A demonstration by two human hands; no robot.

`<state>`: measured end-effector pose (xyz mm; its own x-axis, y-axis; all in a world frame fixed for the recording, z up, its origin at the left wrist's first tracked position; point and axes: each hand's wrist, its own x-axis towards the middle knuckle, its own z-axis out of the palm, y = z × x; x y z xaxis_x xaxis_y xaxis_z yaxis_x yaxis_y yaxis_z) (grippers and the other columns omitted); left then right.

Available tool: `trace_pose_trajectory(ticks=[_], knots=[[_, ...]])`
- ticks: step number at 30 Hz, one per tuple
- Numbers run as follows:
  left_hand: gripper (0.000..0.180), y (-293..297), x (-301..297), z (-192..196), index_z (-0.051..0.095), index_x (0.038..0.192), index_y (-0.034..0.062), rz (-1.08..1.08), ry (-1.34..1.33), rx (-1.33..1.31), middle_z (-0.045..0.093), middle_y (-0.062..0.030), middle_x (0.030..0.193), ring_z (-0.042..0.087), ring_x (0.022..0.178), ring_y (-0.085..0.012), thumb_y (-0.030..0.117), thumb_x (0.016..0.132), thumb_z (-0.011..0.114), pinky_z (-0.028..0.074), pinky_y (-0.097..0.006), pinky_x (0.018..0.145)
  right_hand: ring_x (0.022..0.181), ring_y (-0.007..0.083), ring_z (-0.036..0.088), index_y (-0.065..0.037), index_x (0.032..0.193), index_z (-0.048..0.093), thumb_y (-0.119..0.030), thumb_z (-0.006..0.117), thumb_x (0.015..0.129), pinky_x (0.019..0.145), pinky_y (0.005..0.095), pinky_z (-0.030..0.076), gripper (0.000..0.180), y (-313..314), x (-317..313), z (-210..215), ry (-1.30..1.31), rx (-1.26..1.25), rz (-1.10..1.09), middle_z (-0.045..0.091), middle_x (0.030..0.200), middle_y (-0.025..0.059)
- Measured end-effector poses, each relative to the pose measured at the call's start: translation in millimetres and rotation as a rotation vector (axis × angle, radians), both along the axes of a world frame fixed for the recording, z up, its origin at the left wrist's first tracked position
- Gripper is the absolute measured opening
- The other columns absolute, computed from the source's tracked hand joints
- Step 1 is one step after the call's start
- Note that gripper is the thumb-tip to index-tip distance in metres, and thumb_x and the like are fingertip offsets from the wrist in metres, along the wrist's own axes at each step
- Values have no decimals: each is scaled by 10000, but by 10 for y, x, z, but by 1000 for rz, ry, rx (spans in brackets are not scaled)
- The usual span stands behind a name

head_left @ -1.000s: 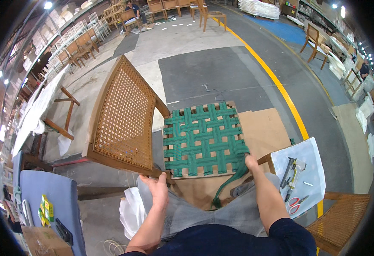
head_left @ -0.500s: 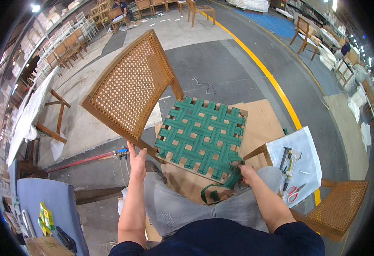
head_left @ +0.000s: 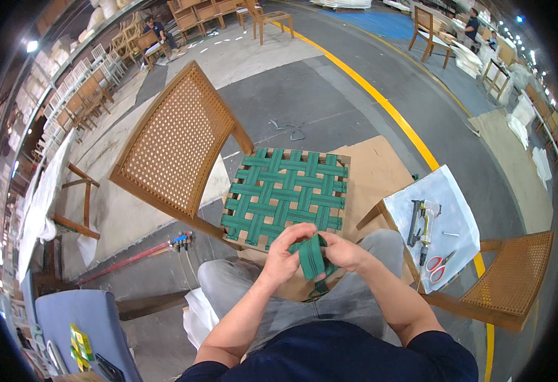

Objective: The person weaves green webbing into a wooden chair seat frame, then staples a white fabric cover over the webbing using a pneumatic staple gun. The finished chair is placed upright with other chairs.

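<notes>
In front of me stands a wooden chair with a cane backrest and a seat of woven green webbing. My left hand and my right hand meet just over the seat's near edge. Between them is a loose green webbing strap, folded or coiled, its free length hanging down between my knees. The fingers of both hands are closed on the strap. Where the strap's lower end lies is partly hidden by my hands and legs.
At my right a white-covered chair seat carries a staple gun, red-handled scissors and a small metal piece. Left are a blue padded surface and a red hose. Cardboard lies under the chair. Other people sit and stand far off.
My left hand has let go of the chair's back frame and come over to the strap. My right hand has lifted the strap from the seat's near right corner toward the middle.
</notes>
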<state>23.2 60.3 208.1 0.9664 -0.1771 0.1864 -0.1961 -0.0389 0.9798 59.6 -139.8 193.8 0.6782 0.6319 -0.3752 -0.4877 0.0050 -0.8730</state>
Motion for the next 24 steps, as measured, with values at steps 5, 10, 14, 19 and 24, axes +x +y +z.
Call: trace_pose_trajectory(ticks=[5,10,14,19,24], knots=[[173,278,462,94,744,1121,28,261,139,8,755,-21,938,713,846,-138,-13,973,665,588,-308,756,765,181,732,-10,1081,583,-138,670,1058,685,339,593,157,-149,-90,-95,64,66,46,716,890,77],[154,602,1161,-267,729,1092,-11,303,383,-31,745,-46,885,691,708,-114,104,989,736,562,-294,591,775,166,726,-26,995,606,-97,682,1043,703,344,590,115,-392,-170,-352,118,1,-36,698,888,52],[300,627,1701,-601,705,1180,-47,328,509,142,747,-77,881,692,617,-135,160,972,768,570,-302,515,776,154,711,-25,1001,625,-88,700,1026,709,322,578,101,-509,-82,-556,173,-98,-100,728,927,56],[408,529,2169,-1024,691,1255,-70,185,562,442,759,-137,912,710,592,-178,180,946,783,579,-339,577,782,168,699,-2,1027,647,-120,732,1003,725,344,570,147,-667,33,-922,208,-364,-215,722,932,74],[400,353,2178,-1319,725,1207,-32,172,545,683,767,-179,1035,763,762,-265,235,920,806,606,-401,751,744,208,687,36,1211,665,-209,727,1012,746,365,573,321,-479,231,-854,-571,-877,-222,706,945,97]])
